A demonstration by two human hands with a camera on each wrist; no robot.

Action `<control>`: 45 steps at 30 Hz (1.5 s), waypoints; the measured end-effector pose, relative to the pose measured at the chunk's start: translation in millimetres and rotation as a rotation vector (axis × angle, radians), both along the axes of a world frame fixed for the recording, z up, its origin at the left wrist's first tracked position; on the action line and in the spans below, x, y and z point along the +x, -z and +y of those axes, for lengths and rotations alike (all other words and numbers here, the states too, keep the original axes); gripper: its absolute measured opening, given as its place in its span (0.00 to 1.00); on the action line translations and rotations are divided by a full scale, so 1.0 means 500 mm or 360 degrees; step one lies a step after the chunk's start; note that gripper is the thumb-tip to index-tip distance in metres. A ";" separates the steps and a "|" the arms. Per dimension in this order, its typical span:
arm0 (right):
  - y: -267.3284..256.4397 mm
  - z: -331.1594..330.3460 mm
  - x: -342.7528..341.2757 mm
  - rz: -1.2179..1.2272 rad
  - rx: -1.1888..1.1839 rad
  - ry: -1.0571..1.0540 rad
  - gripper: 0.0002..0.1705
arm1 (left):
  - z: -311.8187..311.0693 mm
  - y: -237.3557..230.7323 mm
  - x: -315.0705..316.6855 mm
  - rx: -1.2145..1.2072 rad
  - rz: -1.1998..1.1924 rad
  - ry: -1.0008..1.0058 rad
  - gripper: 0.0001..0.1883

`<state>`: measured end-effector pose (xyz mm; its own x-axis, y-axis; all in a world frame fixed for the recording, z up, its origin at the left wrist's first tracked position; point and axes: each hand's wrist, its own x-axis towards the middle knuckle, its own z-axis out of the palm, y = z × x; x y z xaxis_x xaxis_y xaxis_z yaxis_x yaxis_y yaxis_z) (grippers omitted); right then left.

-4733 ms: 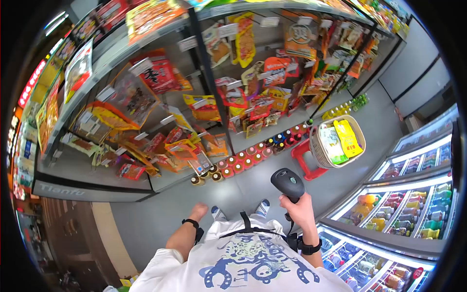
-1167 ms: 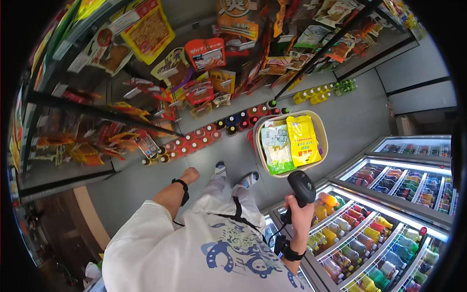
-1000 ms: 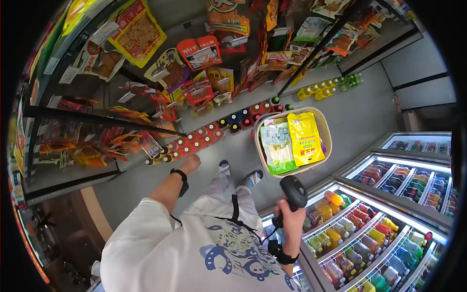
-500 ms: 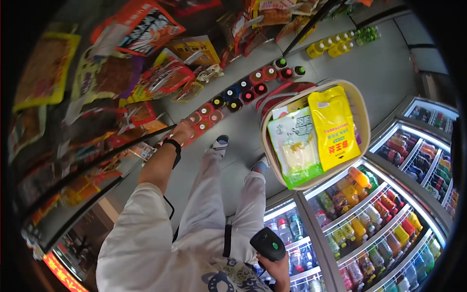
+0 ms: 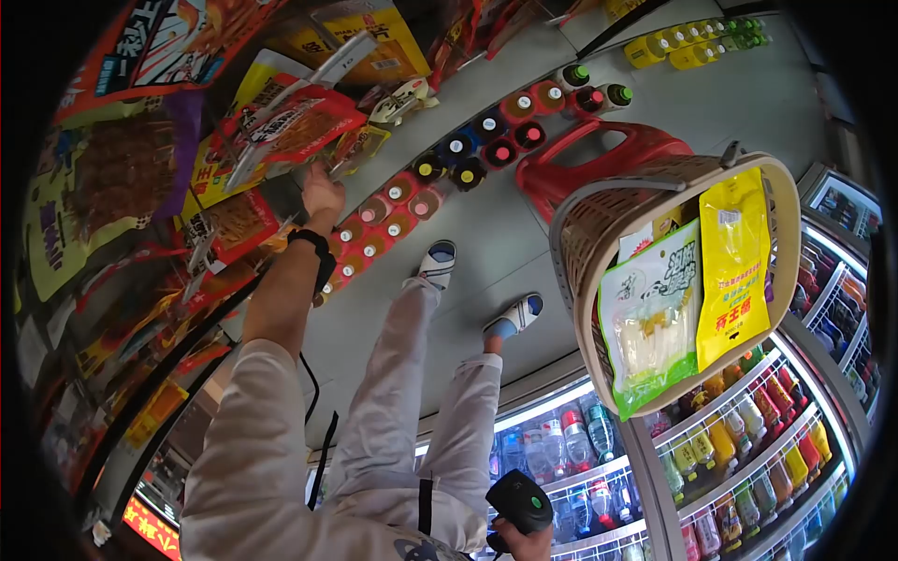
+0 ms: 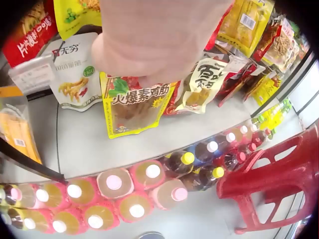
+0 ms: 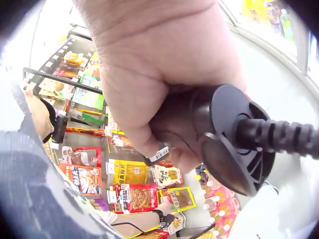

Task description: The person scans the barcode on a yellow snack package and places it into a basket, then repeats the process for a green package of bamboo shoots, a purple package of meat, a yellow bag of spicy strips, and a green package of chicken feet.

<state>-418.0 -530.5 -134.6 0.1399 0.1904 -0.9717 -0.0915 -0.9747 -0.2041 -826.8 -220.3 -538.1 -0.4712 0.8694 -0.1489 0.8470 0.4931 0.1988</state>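
My left hand point(image 5: 323, 194) reaches in among the hanging snack packets, its fingertips right at a small yellow-edged snack packet point(image 5: 360, 150). In the left wrist view this packet point(image 6: 132, 112) hangs just below the hand, its top overlapped by it; whether the fingers pinch it I cannot tell. A red snack packet point(image 5: 304, 122) hangs beside it. Low in front of the body, my right hand point(image 5: 528, 542) grips a black barcode scanner point(image 5: 519, 500). Fingers wrap round the scanner's handle point(image 7: 174, 122) in the right wrist view, with its coiled cable point(image 7: 279, 137) leading off to the right.
A beige basket point(image 5: 786, 271) with a white-green packet point(image 5: 650, 318) and a yellow packet point(image 5: 734, 271) stands at a red stool point(image 5: 599, 154). Rows of bottles point(image 5: 454, 150) line the floor under the shelf. Lit drink coolers point(image 5: 645, 467) stand at the right.
My left hand has gone from beside the body up to the hanging packets. My right hand has lowered with the scanner. The view has moved closer to the shelf.
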 end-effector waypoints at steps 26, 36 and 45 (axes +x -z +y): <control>0.008 0.034 -0.007 -0.0019 -0.0300 -0.0386 0.07 | -0.103 0.046 0.080 -0.0022 -0.0142 -0.0296 0.17; -0.044 -0.024 0.065 -0.0003 0.0355 -0.0519 0.15 | -0.274 -0.161 0.238 -0.0110 -0.0698 0.0094 0.14; -0.167 0.022 0.127 -0.0036 0.0912 -0.0305 0.18 | -0.343 -0.683 0.374 -0.0424 -0.1726 0.0416 0.08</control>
